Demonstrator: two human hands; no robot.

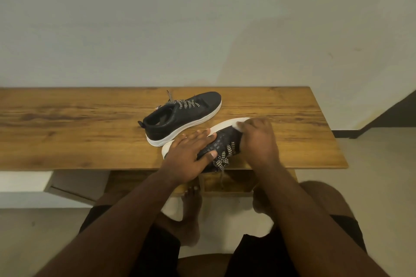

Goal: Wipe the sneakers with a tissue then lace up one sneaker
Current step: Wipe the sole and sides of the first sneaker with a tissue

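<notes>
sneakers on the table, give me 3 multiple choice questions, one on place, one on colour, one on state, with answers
1. Where is the upright sneaker relative to the held sneaker?
A. Farther from the person
B. On the floor
C. Stacked on top of it

2. What colour are the sneakers' soles?
A. Red
B. White
C. Black

3. How does the held sneaker lie?
A. Upright on its sole
B. Tipped on its side
C. Hanging by its laces

Answers:
1. A, it sits toward the back of the wooden table.
2. B, both show white rims.
3. B, its sole faces away while the left hand steadies it and the right hand presses a tissue at the toe.
</notes>
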